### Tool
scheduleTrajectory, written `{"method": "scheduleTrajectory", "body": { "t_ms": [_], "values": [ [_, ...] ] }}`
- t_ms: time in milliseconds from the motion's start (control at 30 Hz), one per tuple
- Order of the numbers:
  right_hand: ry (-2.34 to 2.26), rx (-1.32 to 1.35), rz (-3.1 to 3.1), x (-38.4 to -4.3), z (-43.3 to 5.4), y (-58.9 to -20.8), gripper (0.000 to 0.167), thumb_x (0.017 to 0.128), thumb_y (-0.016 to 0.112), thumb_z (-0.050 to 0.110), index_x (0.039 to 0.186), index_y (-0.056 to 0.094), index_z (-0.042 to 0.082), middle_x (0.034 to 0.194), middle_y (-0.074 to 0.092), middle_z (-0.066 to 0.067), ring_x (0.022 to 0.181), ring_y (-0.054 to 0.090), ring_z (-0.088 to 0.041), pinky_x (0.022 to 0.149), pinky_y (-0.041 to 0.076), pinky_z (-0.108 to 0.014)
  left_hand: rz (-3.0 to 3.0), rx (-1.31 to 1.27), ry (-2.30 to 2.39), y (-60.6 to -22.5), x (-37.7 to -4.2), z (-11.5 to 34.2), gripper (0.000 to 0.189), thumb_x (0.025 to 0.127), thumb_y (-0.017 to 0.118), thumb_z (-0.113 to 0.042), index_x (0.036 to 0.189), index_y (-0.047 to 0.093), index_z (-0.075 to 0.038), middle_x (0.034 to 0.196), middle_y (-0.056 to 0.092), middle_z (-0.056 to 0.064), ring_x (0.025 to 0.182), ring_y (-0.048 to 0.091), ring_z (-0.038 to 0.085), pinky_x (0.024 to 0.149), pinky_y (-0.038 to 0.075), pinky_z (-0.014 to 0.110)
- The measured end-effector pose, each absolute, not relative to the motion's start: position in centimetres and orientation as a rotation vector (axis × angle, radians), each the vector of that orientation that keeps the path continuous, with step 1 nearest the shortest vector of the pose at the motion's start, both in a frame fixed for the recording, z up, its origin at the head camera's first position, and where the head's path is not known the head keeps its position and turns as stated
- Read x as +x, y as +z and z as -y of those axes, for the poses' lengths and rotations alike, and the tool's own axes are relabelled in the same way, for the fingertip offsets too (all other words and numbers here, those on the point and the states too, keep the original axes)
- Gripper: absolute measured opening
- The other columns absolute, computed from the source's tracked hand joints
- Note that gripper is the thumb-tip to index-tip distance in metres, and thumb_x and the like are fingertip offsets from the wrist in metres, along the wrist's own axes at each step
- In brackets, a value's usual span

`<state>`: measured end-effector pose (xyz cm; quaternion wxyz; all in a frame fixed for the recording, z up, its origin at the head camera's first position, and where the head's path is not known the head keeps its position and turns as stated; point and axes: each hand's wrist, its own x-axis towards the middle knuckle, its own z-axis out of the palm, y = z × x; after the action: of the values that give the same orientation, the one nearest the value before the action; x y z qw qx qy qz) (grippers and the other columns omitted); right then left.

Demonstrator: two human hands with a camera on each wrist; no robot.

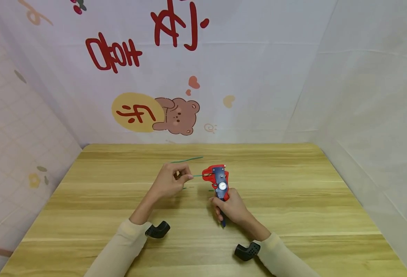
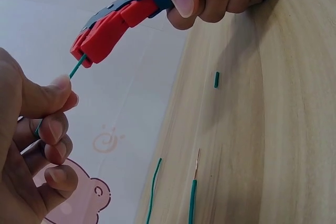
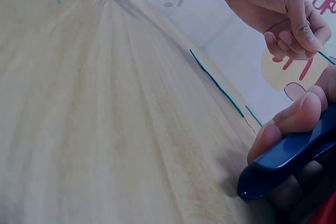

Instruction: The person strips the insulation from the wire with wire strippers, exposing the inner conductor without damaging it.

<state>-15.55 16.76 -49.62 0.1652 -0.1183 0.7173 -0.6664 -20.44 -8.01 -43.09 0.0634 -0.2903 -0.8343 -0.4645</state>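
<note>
My left hand pinches a thin green wire between thumb and forefinger. The wire's far end enters the red mouth of a blue and red wire stripper, where its tip is hidden in the left wrist view. Fingers of my right hand wrap around the stripper's blue handles, and the tool is held above the table. Below, in the left wrist view, lies a green wire with a bare copper end. Beside it is another green wire. A short green piece lies under the stripper.
The wood-grain table ends at a printed white cloth backdrop, with more cloth at both sides. A tiny green bit lies apart on the tabletop. Black devices sit at the left wrist and right wrist.
</note>
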Motion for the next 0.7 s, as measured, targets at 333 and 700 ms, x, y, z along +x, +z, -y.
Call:
{"method": "scheduleTrajectory", "body": {
  "t_ms": [333, 700],
  "values": [
    [-1.923, -0.31, -2.055, -15.3, -16.69, -49.66, 0.021, 0.097, 0.064, 0.012, 0.085, 0.056, -0.004, 0.055, 0.059, 0.001, 0.042, 0.056, -0.015, 0.05, 0.055, -0.032, 2.509, -0.886, -1.473, -43.38, -20.58, 8.06, 0.031, 0.092, 0.073, 0.0, 0.071, 0.065, -0.022, 0.059, 0.05, -0.008, 0.054, 0.039, 0.005, 0.052, 0.032, 0.02],
    [-1.944, -0.328, -2.032, -15.29, -16.79, -49.69, 0.024, 0.098, 0.066, 0.015, 0.09, 0.055, -0.005, 0.057, 0.06, -0.001, 0.043, 0.057, -0.016, 0.05, 0.056, -0.033, 2.539, -0.875, -1.492, -43.18, -20.58, 8.19, 0.03, 0.093, 0.072, -0.002, 0.072, 0.064, -0.022, 0.059, 0.048, -0.007, 0.055, 0.038, 0.006, 0.054, 0.032, 0.021]
  ]
}}
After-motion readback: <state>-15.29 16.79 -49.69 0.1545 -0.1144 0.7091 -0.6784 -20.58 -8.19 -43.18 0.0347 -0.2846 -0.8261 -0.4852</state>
